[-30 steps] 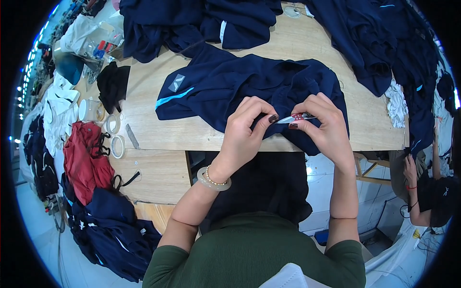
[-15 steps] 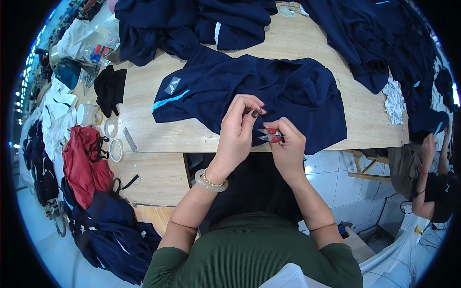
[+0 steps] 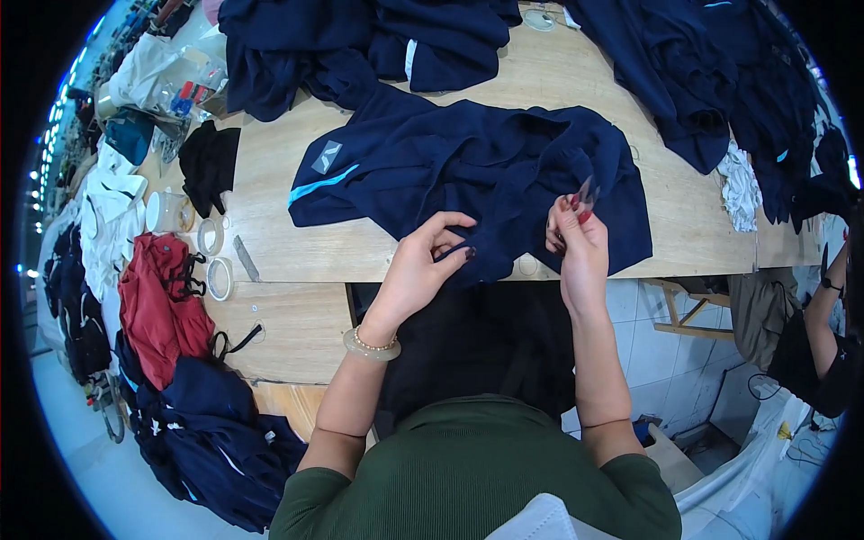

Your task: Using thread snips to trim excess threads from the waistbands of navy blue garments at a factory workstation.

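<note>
Basically, navy garment [image 3: 490, 166] mid-frame; probably soft, floppy, fairly light, best pinched by its hem. Left hand [image 3: 421, 265] loosely curled, nothing visible held; right hand [image 3: 583, 247] grips snips [image 3: 588, 193].

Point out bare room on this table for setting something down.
Bare wood lies between the grey strip and the central navy garment, and between that garment and the crumpled white cloth. Tape rolls and red fabric crowd the left.
</note>
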